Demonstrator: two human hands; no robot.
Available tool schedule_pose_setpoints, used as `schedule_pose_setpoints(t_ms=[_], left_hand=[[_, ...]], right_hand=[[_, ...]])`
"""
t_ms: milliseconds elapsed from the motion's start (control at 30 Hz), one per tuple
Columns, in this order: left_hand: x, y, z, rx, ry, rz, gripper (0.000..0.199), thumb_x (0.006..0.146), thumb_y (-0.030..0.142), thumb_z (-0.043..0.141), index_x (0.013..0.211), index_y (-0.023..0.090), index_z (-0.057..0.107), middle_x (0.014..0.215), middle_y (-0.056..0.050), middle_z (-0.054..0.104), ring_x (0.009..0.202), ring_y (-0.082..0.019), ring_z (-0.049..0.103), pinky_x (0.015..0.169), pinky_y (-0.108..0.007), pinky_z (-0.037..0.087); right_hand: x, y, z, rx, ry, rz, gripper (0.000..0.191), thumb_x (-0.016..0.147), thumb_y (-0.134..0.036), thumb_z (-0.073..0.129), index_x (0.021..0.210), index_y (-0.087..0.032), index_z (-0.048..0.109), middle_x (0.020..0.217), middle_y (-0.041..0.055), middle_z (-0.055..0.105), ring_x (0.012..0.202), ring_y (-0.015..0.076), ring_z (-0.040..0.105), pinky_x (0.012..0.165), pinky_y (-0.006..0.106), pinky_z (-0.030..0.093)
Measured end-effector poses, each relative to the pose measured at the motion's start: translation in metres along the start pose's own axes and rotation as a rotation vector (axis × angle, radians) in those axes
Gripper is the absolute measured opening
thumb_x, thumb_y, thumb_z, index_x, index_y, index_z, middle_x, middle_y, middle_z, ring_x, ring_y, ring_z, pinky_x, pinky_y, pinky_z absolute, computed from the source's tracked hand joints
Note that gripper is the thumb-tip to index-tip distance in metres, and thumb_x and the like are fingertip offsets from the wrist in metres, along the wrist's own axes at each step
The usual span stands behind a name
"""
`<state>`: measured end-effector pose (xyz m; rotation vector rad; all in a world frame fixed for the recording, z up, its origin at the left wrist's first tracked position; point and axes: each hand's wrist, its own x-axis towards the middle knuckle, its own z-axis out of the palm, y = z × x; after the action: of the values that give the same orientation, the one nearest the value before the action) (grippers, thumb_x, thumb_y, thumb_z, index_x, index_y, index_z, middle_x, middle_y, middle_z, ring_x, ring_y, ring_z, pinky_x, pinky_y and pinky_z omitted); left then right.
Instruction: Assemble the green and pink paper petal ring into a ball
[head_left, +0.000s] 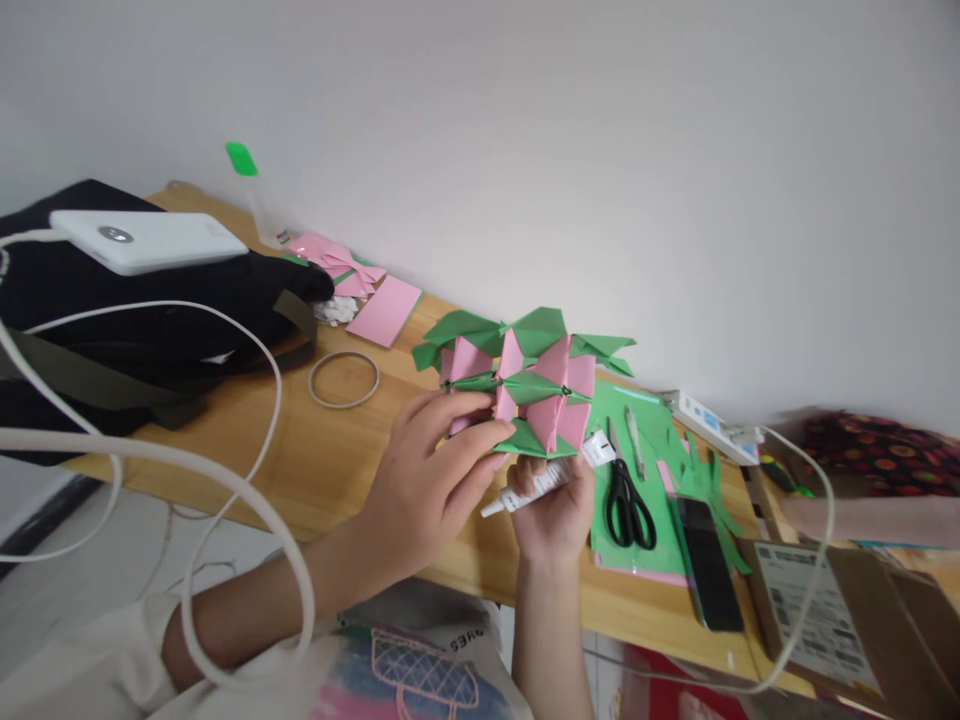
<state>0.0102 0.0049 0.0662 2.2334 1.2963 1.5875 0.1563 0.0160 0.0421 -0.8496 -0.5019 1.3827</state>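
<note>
A pink and green folded-paper model (531,385), built from several pointed units, is held up above the table. My left hand (431,465) grips its lower left side, fingers laid along the paper. Under the model, my right hand (555,515) is closed around a white glue tube (536,487), whose nozzle points left. The right fingertips are partly hidden below the model, and I cannot tell whether they also support it. Black-handled scissors (630,510) lie to the right on green paper sheets (604,540).
A dark phone (705,565), green paper scraps and a power strip (712,428) are at the right, beside a cardboard box (825,620). At left are a black bag (150,320), a power bank (150,240), a tape ring (344,405) and pink paper (385,310). White cables (292,560) loop across the foreground.
</note>
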Motion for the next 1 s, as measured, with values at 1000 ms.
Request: schedule_pose_setpoints(t_ms=[1000], left_hand=[[0.021,-0.005,-0.013,-0.305,-0.122,-0.209,0.007,0.088,0.014,0.06,0.087,0.019,0.066,0.084,0.0,0.067,0.077,-0.013,0.063,0.069,-0.024,0.052]], right_hand=[[-0.019,-0.016,0.007,-0.097,0.139,-0.058,0.043,0.062,-0.048,0.083,0.054,-0.02,0.052,0.039,-0.0085,0.053,0.029,0.0046,0.041,0.031,0.018,0.032]])
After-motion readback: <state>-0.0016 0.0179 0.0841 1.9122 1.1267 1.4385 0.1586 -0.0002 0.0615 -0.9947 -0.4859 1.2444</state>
